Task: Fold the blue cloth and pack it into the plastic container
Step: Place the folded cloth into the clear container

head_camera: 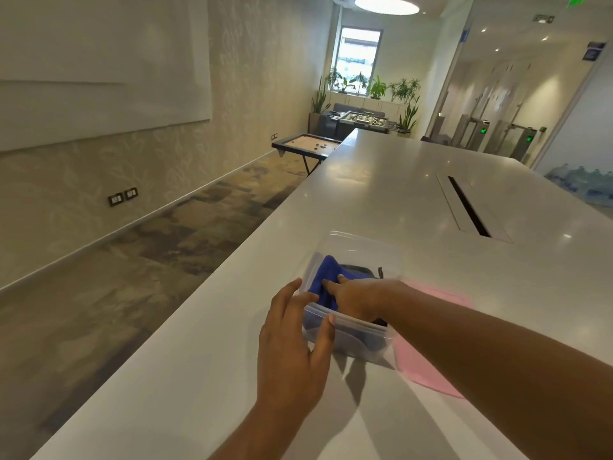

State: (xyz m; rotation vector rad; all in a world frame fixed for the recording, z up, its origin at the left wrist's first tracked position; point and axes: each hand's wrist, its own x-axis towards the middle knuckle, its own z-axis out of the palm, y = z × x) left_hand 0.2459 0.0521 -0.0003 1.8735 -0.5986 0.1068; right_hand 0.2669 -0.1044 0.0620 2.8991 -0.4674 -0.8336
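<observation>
A clear plastic container (361,247) stands on the white table (381,180) near its left edge. The folded blue cloth (326,277) lies inside it, with something dark behind it. My right hand (351,295) reaches into the container and presses its fingers down on the cloth. My left hand (295,343) rests against the container's near left wall, thumb on the rim and fingers spread along the side.
A pink sheet or lid (428,356) lies on the table under my right forearm, right of the container. A long cable slot (467,207) cuts the table farther back. The table's left edge drops to carpeted floor (132,270). A game table (305,146) stands beyond.
</observation>
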